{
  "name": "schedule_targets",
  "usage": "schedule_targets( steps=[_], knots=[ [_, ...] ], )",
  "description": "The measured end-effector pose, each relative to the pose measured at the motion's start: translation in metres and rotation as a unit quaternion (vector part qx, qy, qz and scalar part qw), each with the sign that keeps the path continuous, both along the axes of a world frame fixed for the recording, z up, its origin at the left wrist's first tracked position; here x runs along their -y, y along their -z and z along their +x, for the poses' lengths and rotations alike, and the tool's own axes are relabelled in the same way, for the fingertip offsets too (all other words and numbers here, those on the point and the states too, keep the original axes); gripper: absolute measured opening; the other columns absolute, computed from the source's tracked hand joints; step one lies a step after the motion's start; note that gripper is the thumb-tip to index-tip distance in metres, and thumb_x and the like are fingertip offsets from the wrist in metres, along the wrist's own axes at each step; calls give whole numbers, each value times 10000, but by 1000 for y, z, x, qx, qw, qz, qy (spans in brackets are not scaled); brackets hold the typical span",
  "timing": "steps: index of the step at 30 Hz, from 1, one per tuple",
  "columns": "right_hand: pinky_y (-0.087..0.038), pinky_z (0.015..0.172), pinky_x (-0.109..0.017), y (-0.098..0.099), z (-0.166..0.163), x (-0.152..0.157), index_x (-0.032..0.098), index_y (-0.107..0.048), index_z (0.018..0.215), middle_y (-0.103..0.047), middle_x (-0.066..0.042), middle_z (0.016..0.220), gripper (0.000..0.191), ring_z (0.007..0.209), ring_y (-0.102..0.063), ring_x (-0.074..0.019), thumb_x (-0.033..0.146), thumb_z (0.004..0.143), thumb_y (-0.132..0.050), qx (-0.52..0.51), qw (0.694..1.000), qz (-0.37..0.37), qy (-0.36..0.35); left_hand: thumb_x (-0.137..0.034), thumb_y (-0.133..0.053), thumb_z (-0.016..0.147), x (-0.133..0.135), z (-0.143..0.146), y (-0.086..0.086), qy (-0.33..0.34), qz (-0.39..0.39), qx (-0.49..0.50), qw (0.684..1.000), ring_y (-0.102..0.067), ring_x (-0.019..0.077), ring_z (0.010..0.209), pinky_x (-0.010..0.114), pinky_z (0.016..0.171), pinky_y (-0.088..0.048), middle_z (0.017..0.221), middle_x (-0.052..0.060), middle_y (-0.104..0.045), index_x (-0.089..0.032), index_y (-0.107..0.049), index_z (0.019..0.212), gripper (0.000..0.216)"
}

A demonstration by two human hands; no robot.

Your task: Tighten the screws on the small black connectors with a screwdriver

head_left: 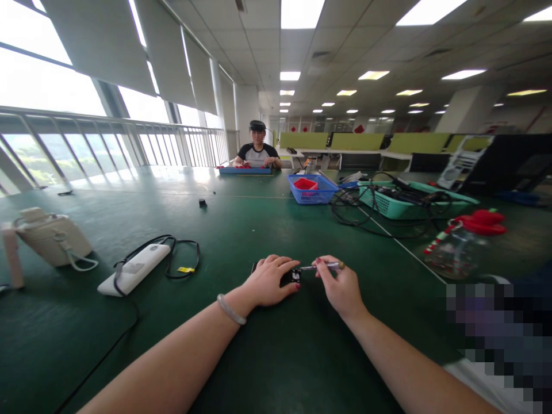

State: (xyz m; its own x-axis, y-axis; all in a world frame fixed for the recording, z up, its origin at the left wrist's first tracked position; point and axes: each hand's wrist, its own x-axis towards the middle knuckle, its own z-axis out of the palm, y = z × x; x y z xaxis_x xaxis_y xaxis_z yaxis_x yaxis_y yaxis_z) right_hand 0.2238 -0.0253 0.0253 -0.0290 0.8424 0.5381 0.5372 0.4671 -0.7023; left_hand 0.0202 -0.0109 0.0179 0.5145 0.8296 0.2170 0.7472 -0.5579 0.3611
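Observation:
My left hand lies over a small black object on the green table and holds it down, fingers and thumb around it. Most of that object is hidden under the palm. Its right end shows a black-and-white part. Between the thumb and fingers of my right hand is a slim screwdriver, held almost level. The thin shaft points left, and its tip is at or close to the black object. Whether the tip touches it I cannot tell.
A white power strip with black cable lies left, beside a beige bag-like container. Ahead are a blue basket, a teal basket with cables, and a red-lidded jar. Another person sits across the table.

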Motion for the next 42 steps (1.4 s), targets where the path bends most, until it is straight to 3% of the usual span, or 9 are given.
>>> schedule_targets(
  steps=[6,11,18,24,29,35,42],
  knots=[
    [-437,544,-286,2,7,-1,197,-642,776,-623,-28,645,337,584,-598,-197,444,923,-465,-78,993,40,80,-618,-534,837,3,4,3,15,8,-3,1000,-391,327,1289,551,1081,-283,1414,54,-494,-346,-449,1387,619],
    [-441,576,-296,9,10,-11,197,-645,768,-655,-47,692,355,646,-629,-219,446,925,-447,-62,990,34,125,-580,-552,844,9,11,3,24,20,-8,999,-389,327,1284,563,1080,-276,1389,53,-502,-329,-519,1298,519],
    [-433,597,-294,8,9,-12,195,-639,750,-663,-51,653,378,634,-637,-222,430,933,-407,-2,989,68,130,-462,-566,877,19,21,4,15,39,0,999,-486,276,1134,477,1009,-379,1145,46,-615,-267,-618,1058,271],
    [-431,620,-298,7,11,-11,188,-650,743,-661,-48,626,400,616,-633,-219,425,927,-384,19,986,91,140,-325,-536,910,41,16,1,-11,19,0,1000,-506,254,1102,451,987,-395,1113,33,-632,-264,-641,1030,172],
    [-430,581,-293,5,12,-9,188,-642,735,-640,-40,584,416,554,-613,-205,434,932,-370,7,987,85,133,-341,-541,910,95,-15,-3,-2,-28,22,999,-498,241,1153,437,1030,-371,1181,29,-628,-321,-598,1230,325],
    [-429,546,-287,4,9,-6,192,-631,731,-626,-30,563,412,521,-597,-195,437,939,-374,3,990,87,109,-315,-563,892,161,-75,0,-56,-56,36,996,-536,233,1107,422,1001,-405,1143,37,-645,-328,-650,1172,293],
    [-443,589,-304,3,8,-6,193,-638,743,-647,-34,596,383,562,-615,-204,402,945,-389,24,989,105,100,-303,-605,861,187,-128,9,-74,-24,14,997,-553,251,1147,514,1088,-328,1129,25,-676,-343,-672,1119,270]
  ],
)
